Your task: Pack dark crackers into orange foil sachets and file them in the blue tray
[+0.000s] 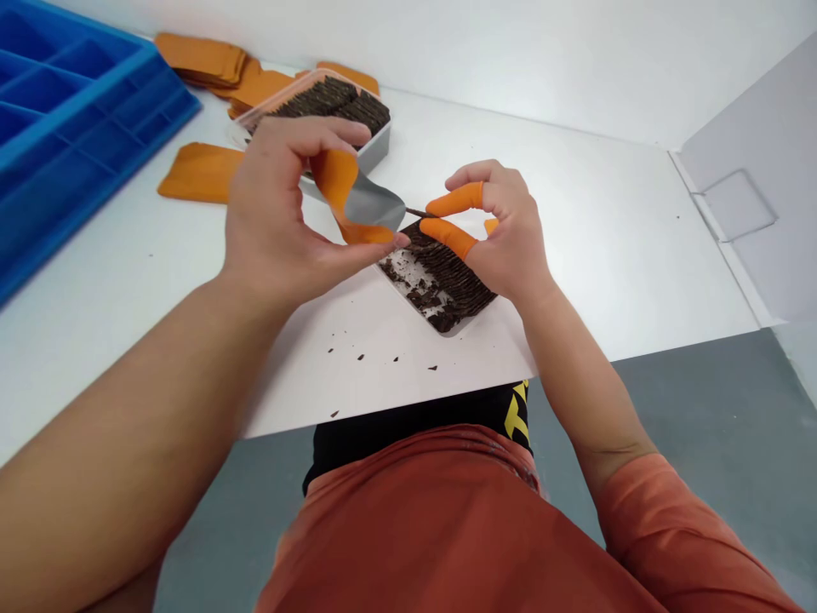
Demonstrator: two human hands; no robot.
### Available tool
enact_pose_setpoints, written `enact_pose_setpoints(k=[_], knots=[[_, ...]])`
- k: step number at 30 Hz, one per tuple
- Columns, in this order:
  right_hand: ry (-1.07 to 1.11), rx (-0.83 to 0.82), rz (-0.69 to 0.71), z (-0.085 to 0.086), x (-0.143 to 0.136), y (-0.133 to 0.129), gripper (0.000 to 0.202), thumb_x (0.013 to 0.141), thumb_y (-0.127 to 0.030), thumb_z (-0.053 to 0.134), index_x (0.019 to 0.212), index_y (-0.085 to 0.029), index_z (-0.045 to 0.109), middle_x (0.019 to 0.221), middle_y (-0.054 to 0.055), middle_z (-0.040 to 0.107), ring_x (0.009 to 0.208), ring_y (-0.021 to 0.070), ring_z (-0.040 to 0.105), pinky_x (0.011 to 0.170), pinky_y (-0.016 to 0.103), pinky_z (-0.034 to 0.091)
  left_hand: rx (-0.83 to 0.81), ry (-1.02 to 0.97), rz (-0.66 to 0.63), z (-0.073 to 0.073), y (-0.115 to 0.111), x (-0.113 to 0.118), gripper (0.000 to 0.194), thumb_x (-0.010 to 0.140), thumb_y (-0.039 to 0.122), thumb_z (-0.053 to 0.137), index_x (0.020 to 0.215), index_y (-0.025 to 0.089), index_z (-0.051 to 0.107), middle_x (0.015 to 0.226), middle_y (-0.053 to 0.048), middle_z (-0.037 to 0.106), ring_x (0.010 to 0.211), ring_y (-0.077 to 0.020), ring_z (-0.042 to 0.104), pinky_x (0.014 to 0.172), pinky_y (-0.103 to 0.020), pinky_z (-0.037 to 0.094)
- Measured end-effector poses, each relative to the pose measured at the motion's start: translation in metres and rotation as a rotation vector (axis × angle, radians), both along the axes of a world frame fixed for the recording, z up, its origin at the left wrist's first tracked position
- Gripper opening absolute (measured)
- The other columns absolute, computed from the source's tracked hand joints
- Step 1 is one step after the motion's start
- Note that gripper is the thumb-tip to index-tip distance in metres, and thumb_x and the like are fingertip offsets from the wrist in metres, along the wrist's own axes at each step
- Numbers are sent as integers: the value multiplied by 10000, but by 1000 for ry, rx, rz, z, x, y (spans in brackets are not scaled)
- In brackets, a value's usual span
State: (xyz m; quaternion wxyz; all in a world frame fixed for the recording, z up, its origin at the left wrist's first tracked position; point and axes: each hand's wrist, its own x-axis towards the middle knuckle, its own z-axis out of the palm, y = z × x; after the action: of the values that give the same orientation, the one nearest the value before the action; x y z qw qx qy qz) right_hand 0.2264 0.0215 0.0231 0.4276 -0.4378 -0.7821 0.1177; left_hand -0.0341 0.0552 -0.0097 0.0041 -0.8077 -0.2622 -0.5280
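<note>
My left hand [274, 196] grips an orange pouch [338, 174] with a silver-grey inside, its mouth spread wide between thumb and fingers and facing right. My right hand [504, 230], with orange finger cots on thumb and forefinger, pinches a thin dark brown slice [418, 212]. The slice's left end is right at the pouch's mouth; whether it touches the pouch I cannot tell. Below both hands stands a clear plastic tray [414, 313] of similar slices packed in a row, with loose flakes in its left part.
Behind my left hand is a second plastic box [376, 153] full of dark slices. Stacked orange pouches [201, 60] lie at the back, and another orange pouch [197, 173] lies nearer. A blue compartment tray [128, 119] stands at left. Brown crumbs [396, 359] dot the white table [613, 221].
</note>
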Motion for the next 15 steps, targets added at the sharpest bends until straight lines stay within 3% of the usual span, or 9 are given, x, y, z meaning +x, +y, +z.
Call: enact_pose_setpoints(k=[7, 11, 15], knots=[[51, -178, 80, 8, 9, 4, 159, 880, -403, 920, 924, -282, 826, 1091, 23, 800, 1046, 223, 739, 1022, 458, 644, -115, -23, 56, -3, -1, -1, 897, 682, 687, 996, 1373, 275, 600, 1396, -136, 693, 1218, -341, 711, 918, -531, 627], [100, -149, 33, 6, 9, 5, 216, 907, -465, 888, 933, -276, 785, 1054, 6, 806, 1039, 217, 749, 1056, 480, 635, -161, -32, 78, -2, -4, -1, 883, 650, 683, 1010, 1327, 266, 627, 1391, -129, 718, 1201, -340, 705, 962, -558, 620], [176, -109, -32, 4, 7, 6, 310, 946, -581, 836, 945, -284, 744, 1031, 2, 807, 1044, 214, 755, 1106, 488, 629, -215, -35, 65, 0, -7, -1, 787, 719, 608, 1015, 1336, 276, 656, 1383, -115, 753, 1187, -328, 710, 1036, -573, 603]])
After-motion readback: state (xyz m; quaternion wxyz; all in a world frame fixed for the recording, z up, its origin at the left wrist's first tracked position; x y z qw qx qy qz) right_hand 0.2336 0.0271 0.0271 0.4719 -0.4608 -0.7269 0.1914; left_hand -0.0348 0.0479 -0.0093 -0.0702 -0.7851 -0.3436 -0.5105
